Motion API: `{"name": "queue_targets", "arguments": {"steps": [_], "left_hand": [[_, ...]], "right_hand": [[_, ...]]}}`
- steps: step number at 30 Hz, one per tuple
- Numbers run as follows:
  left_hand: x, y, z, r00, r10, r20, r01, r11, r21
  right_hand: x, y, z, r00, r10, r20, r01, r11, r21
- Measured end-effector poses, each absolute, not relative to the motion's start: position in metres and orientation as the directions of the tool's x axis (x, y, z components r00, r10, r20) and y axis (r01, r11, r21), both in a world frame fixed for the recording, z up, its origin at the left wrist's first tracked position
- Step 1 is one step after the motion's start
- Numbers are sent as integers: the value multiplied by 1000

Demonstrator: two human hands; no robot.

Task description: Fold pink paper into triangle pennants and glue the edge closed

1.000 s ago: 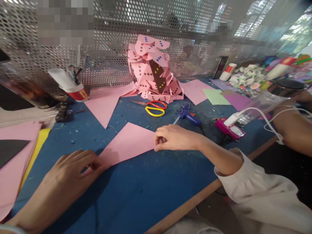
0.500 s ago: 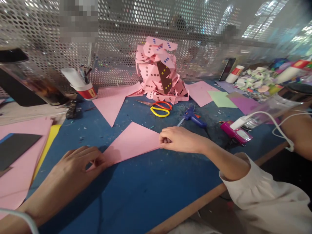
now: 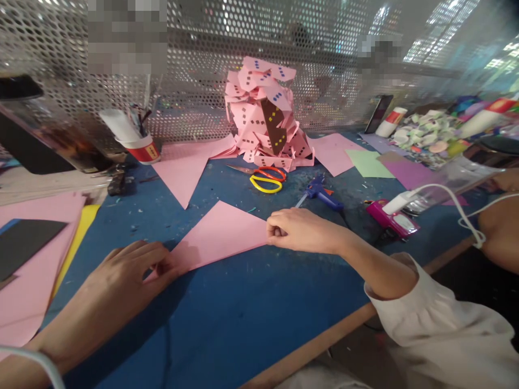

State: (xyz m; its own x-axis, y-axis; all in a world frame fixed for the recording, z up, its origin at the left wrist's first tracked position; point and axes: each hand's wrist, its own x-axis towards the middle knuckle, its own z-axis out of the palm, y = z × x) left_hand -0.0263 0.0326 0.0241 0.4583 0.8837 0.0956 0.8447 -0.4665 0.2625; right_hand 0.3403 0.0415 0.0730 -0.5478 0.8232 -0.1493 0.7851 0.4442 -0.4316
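Note:
A folded pink paper lies on the blue table between my hands, its peak pointing away from me. My left hand pinches its left corner between thumb and fingers. At the right corner, my right hand is closed on the paper, fingers curled. Beyond the paper lie scissors with red and yellow handles and a blue glue gun. A pile of folded pink pieces with coloured dots stands against the perforated metal screen.
Pink sheets with a black piece on top lie at left. A paper cup of tools stands behind them. A magenta device with a white cable sits at right, near another person's arm and a clear container.
The view has shifted very slightly. The arm at the far right has moved a little; both my hands keep their hold on the paper.

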Motion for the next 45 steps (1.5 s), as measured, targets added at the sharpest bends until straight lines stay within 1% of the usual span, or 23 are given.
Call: {"name": "queue_targets", "arguments": {"steps": [7, 12, 19, 26, 31, 38, 45], "left_hand": [[-27, 32, 23, 465, 876, 126, 835, -482, 266], [-25, 32, 26, 465, 880, 97, 839, -473, 267], [-28, 32, 24, 474, 874, 109, 836, -485, 256], [-32, 33, 21, 497, 861, 107, 824, -507, 252], [-33, 34, 18, 490, 863, 122, 826, -505, 250], [-34, 36, 14, 486, 866, 120, 826, -500, 261], [-33, 35, 16, 491, 863, 117, 822, -504, 266]], "right_hand": [[344, 42, 77, -546, 821, -167, 795, 445, -412], [349, 43, 78, -537, 823, -186, 806, 436, -400], [352, 44, 78, -541, 819, -193, 808, 442, -390], [357, 47, 83, -577, 784, -229, 779, 444, -443], [357, 44, 85, -565, 785, -256, 777, 401, -485], [357, 42, 79, -559, 805, -199, 780, 430, -455], [359, 42, 76, -568, 803, -179, 773, 445, -453]]}}
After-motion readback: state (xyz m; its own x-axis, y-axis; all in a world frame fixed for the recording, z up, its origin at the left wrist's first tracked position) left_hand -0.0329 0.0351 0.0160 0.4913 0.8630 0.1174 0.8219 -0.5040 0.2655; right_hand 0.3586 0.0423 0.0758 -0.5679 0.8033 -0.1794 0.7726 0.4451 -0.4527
